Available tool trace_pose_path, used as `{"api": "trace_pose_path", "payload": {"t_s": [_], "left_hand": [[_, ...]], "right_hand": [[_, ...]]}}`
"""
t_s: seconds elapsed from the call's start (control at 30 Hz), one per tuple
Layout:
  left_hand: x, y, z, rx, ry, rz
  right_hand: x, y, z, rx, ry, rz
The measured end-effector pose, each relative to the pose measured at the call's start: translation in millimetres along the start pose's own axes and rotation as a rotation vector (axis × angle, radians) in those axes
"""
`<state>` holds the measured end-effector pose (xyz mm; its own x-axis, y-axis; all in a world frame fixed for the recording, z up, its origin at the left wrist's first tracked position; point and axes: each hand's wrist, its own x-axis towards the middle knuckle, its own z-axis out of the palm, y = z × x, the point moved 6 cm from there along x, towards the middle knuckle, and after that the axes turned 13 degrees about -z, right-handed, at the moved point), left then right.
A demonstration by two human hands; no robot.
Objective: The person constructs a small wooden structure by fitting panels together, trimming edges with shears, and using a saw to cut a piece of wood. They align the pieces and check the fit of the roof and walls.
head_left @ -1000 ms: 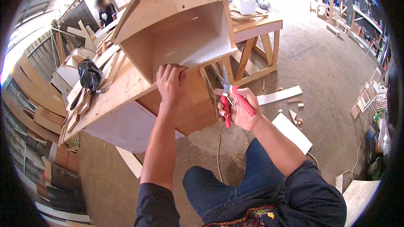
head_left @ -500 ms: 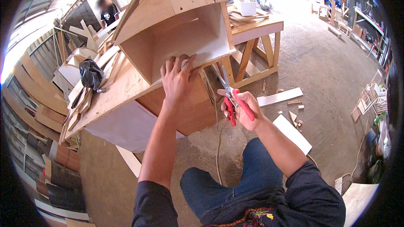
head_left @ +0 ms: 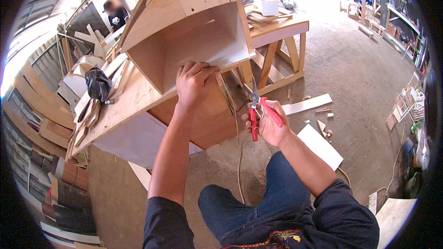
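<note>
A small wooden house (head_left: pixel 203 32) with a gabled roof and an open front rests on the workbench (head_left: pixel 117 106). My left hand (head_left: pixel 194 80) is closed over the lower front edge of the house, its fingers curled at the rim of the floor panel. To the right of that edge, my right hand (head_left: pixel 272 122) holds red-handled shears (head_left: pixel 254 106) with a spring between the grips. Their handles are spread and the metal blades point up and away, toward the underside of the house. My left thumb is mostly hidden.
Behind the house stands a second wooden table (head_left: pixel 281 32) stacked with boards. Scrap wood and a black plastic bag (head_left: pixel 98 84) lie on the left of the bench. White boards (head_left: pixel 318 147) and offcuts are on the floor, with a cord (head_left: pixel 240 170). Two people sit farther back.
My left hand's fingers have shifted from inside the opening onto its front edge. The shears have tilted more upright and lowered slightly from the house, still in my right hand.
</note>
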<state>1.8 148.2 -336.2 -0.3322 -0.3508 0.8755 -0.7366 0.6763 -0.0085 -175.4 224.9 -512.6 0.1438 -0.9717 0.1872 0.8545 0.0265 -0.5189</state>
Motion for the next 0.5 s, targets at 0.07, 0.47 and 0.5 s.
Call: {"api": "trace_pose_path", "payload": {"t_s": [0.07,0.47,0.5], "left_hand": [[2,0,4,0.010,0.003,0.041],[2,10,8,-0.073,0.022,0.086],[2,8,10,-0.077,0.013,0.085]], "right_hand": [[-1,5,0,0.003,-0.002,0.007],[-14,17,-15,-0.005,0.050,0.000],[-15,18,-17,-0.011,0.063,-0.013]]}}
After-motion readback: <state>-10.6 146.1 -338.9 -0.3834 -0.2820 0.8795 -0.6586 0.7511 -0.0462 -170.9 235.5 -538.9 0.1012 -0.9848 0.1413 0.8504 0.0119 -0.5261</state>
